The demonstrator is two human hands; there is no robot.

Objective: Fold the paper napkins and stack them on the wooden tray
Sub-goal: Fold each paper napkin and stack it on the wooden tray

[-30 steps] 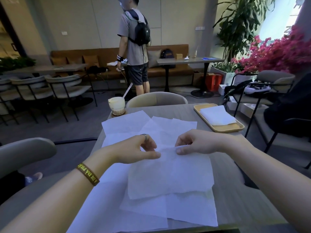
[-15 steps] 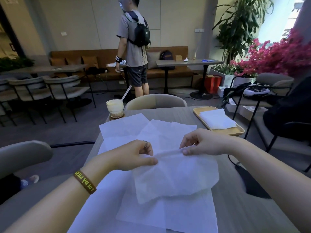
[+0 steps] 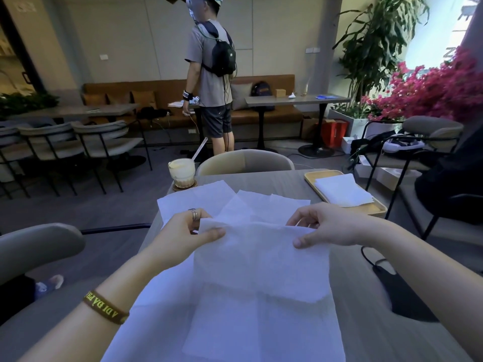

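A white paper napkin [image 3: 261,259] hangs lifted above the table, pinched at its two upper corners. My left hand [image 3: 188,233] grips the left corner and my right hand [image 3: 326,226] grips the right one. Beneath it, several unfolded napkins [image 3: 248,333] lie spread and overlapping on the grey table [image 3: 366,322]. At the table's far right corner stands the wooden tray [image 3: 311,176] with a stack of folded napkins [image 3: 342,190] on it.
A glass of pale drink with a straw [image 3: 181,173] sits on a coaster at the far left corner. A black face mask [image 3: 402,296] lies on the table at right. Chairs surround the table; a person [image 3: 211,82] stands beyond it.
Both hands have raised the top napkin off the pile and moved apart, stretching its upper edge wider. The view has tilted slightly.
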